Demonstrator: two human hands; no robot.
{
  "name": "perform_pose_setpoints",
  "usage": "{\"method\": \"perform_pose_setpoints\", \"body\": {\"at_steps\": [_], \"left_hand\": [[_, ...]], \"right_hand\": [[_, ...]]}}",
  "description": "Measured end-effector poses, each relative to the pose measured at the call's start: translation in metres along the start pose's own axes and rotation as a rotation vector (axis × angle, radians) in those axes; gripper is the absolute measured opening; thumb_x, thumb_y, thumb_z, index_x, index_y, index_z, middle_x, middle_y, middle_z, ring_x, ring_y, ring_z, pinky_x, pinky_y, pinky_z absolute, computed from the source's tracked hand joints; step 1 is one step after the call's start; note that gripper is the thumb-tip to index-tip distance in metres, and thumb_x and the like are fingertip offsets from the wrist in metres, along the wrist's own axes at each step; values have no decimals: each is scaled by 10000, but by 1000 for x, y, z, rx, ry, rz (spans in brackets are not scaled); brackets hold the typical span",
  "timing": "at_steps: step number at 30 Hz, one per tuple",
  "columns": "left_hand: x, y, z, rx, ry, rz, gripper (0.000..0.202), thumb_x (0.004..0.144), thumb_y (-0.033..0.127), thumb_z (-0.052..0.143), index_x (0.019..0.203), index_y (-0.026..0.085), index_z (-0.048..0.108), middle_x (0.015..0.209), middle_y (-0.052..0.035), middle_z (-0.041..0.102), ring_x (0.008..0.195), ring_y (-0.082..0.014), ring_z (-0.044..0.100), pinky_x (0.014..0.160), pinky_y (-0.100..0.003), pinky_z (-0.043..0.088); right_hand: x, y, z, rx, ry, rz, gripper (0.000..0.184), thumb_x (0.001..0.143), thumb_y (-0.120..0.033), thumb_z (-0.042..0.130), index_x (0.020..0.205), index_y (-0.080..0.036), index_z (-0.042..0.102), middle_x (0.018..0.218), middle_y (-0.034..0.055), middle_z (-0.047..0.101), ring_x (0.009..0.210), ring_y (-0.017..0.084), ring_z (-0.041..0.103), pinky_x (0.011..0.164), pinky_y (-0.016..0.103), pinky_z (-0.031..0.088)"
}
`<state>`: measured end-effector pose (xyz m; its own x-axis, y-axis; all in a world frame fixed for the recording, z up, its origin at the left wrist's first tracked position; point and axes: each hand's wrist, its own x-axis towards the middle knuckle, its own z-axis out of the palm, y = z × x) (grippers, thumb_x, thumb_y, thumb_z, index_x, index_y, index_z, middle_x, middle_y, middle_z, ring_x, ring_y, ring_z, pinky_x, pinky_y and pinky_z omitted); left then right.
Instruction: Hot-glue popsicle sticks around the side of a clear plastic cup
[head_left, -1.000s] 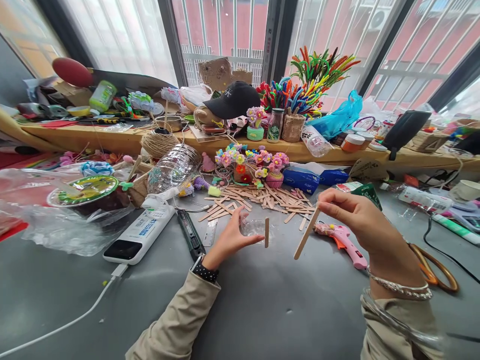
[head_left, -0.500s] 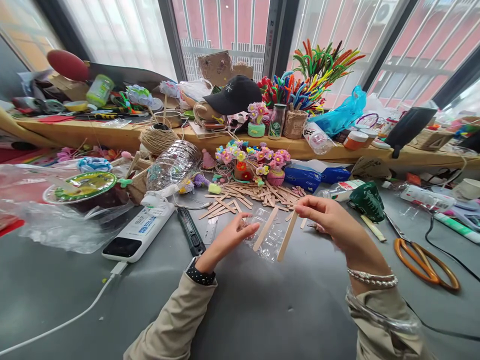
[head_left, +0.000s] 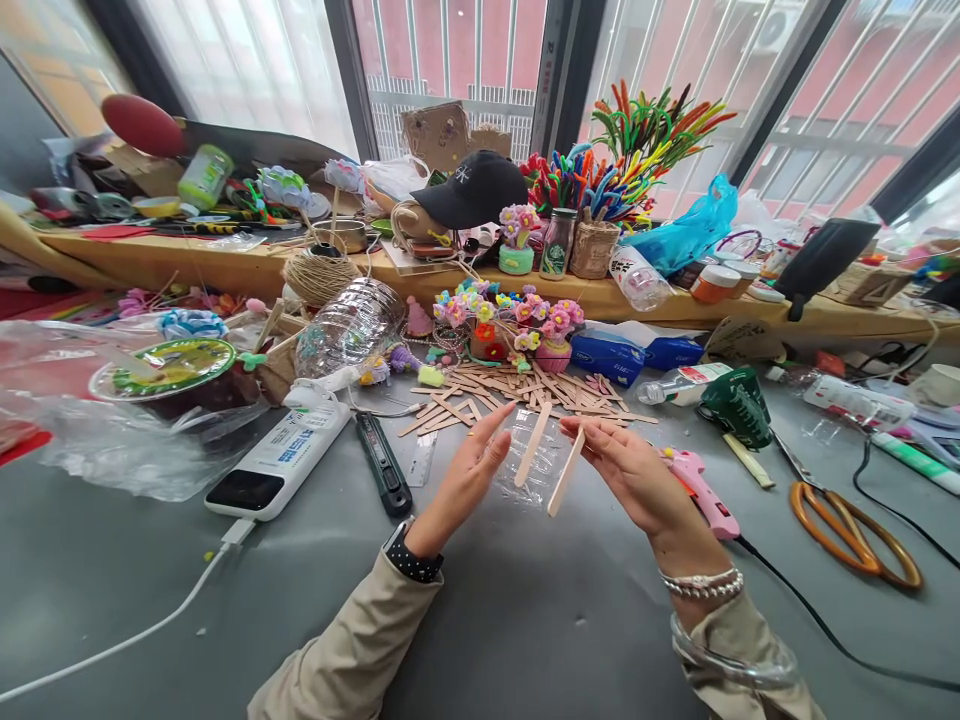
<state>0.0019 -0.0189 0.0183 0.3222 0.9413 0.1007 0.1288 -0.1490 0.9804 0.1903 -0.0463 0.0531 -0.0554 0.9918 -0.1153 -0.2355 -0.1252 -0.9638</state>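
My left hand [head_left: 466, 470] grips the left edge of a clear, ridged plastic piece [head_left: 534, 487] and holds it above the table; some of its fingers are hidden behind the plastic. One wooden craft stick [head_left: 533, 446] lies slanted across the front of the plastic. At the right edge, my right hand [head_left: 626, 475] is closed on the upper end of a second craft stick, whose lower end slants down toward me. Whether this stick touches the plastic, I cannot tell. Beside my right hand lies a pink glue gun [head_left: 703, 492] with a black cord.
A pile of craft sticks [head_left: 517, 390] lies behind my hands. On the left are a green utility knife [head_left: 382, 465] and a white power bank [head_left: 281, 460] with its cable. Orange-handled scissors [head_left: 855, 530] lie at right. A crowded wooden shelf [head_left: 420, 285] runs along the windows.
My right hand has moved left and lower with its stick, bringing it against or close to the plastic's right side. The pink glue gun has come into view. My left hand has shifted slightly right.
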Motion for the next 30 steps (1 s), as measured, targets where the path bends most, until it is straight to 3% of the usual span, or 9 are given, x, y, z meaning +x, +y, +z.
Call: {"method": "perform_pose_setpoints", "body": {"at_steps": [9, 15, 20, 30], "left_hand": [[-4, 3, 2, 90, -10, 184, 387, 874, 415, 295, 1186, 286, 483, 1375, -8, 318, 1279, -215, 243, 1032, -388, 240], [-8, 9, 1, 125, -42, 232, 401, 871, 423, 287, 1145, 253, 525, 1381, -16, 315, 1270, -225, 263, 1054, -407, 184], [-11, 10, 2, 157, -43, 258, 390, 806, 403, 465, 1166, 255, 496, 1382, -36, 309, 1265, -236, 268, 1049, -405, 196], [-13, 8, 2, 185, -63, 312, 363, 844, 375, 393, 1178, 261, 481, 1369, -16, 319, 1260, -225, 270, 1051, -383, 198]], "right_hand": [[-3, -1, 4, -33, 66, -9, 248, 662, -398, 640, 839, -225, 651, 944, 23, 650, 1002, 160, 522, 949, 332, 334], [-5, -4, 1, -50, 76, -1, 251, 668, -410, 630, 832, -220, 642, 1029, 37, 612, 1043, 177, 496, 930, 341, 362], [-7, -7, 1, -60, 71, 4, 244, 664, -416, 627, 795, -210, 632, 1074, 46, 581, 1077, 195, 474, 905, 354, 393], [-6, -12, 0, -126, 88, 28, 228, 651, -402, 640, 704, -185, 593, 1055, 48, 540, 1058, 196, 474, 857, 355, 446]]}}
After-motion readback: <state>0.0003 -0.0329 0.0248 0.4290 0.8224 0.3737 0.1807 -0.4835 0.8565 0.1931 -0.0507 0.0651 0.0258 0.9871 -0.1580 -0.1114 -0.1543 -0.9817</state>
